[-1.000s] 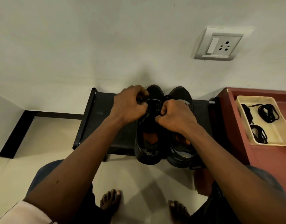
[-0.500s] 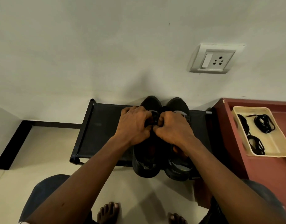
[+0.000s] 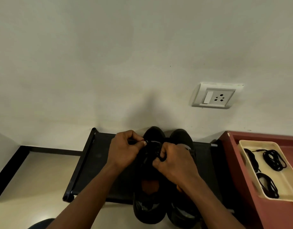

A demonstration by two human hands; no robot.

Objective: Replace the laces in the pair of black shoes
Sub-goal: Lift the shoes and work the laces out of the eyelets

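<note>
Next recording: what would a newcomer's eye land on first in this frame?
The two hands meet at centre: the left hand and right hand pinch a lace over the black shoes, which stand on a black rack against the wall. Next come the coiled spare laces in a cream tray at right, and the wall socket above.

Home interior, a shoe corner by a wall.
Plain painted wall fills the upper frame, domestic switch-and-socket plate right of centre. Tiled floor and black skirting lower left. Low black shoe rack against the wall at bottom centre holds black shoes. Maroon cabinet at right edge carries a cream tray of coiled laces.
</note>
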